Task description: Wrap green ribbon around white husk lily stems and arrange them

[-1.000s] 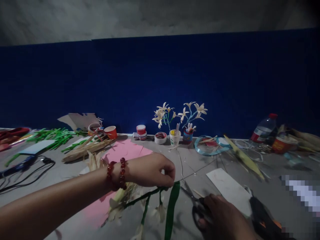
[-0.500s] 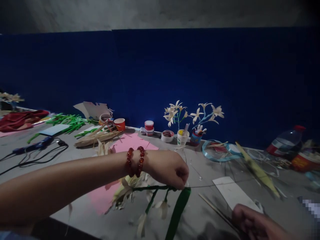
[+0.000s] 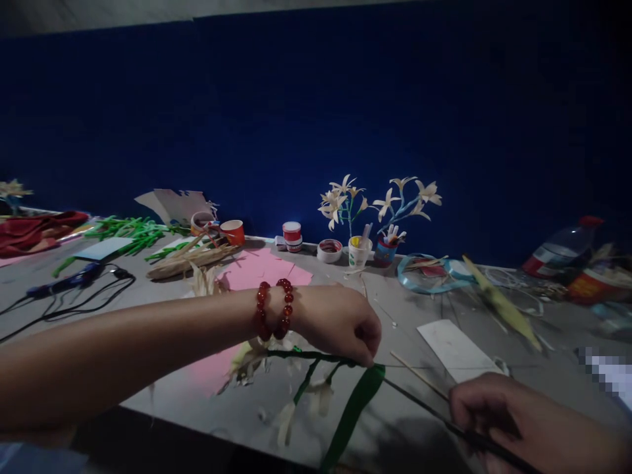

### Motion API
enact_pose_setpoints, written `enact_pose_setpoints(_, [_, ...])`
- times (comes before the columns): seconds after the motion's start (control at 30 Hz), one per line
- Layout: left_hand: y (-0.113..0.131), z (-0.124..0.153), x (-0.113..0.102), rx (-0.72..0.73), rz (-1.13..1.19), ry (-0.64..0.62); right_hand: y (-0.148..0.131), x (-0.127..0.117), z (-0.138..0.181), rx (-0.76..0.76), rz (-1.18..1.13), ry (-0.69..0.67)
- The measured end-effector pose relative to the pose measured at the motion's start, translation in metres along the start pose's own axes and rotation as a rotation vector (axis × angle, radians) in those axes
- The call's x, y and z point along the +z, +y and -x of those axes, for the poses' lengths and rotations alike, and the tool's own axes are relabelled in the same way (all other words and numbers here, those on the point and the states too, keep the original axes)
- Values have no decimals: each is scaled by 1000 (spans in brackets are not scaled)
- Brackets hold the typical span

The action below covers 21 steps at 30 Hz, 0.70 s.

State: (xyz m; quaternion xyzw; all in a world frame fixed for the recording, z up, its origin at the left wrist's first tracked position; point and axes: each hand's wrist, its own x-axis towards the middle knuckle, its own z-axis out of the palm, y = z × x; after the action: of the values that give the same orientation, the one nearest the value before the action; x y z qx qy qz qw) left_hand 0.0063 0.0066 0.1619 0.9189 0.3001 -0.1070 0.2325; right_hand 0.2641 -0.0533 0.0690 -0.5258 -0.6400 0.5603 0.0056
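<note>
My left hand (image 3: 340,322), with red bead bracelets at the wrist, pinches the right end of a green-wrapped flower stem (image 3: 301,356). Pale petals (image 3: 323,398) hang from its side branches. From my fingertips a strip of green tape (image 3: 354,415) slants down toward the table's front edge. A thin wire (image 3: 444,367) runs rightward from the same spot. My right hand (image 3: 523,415), at lower right, is closed around a thin pale stick (image 3: 419,375). Below the stick is a long dark line; I cannot tell whether it is a second rod or a shadow.
Pink paper (image 3: 266,266) and dry husks (image 3: 192,263) lie behind my left arm. Cups, including a white cup (image 3: 359,255), and pale flowers (image 3: 336,204) stand along the blue wall. A white card (image 3: 457,349), blue ribbon (image 3: 424,286) and bottle (image 3: 563,247) are at right.
The view has tilted downward. My right hand has come further into view, up and to the left, with the stick nearer my left hand. My left hand still pinches the flower stem.
</note>
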Motion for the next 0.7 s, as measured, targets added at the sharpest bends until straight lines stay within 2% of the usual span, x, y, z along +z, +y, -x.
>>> enact_pose_setpoints(0.1, [-5,-3,5,-16,39,-11,1,3,-4,-40,-98,-26])
enact_pose_setpoints(0.23, [-12,-8,10,-20,59,-4,0,6,-4,-80,-151,59])
enact_pose_setpoints(0.5, [-17,-6,16,36,38,44,7,10,-8,-68,-73,135])
enact_pose_setpoints(0.63, [-28,-5,22,13,300,179,16,20,-10,-127,-5,249])
enact_pose_setpoints(0.7, [-37,-5,27,-42,418,270,23,23,-11,-142,-66,330])
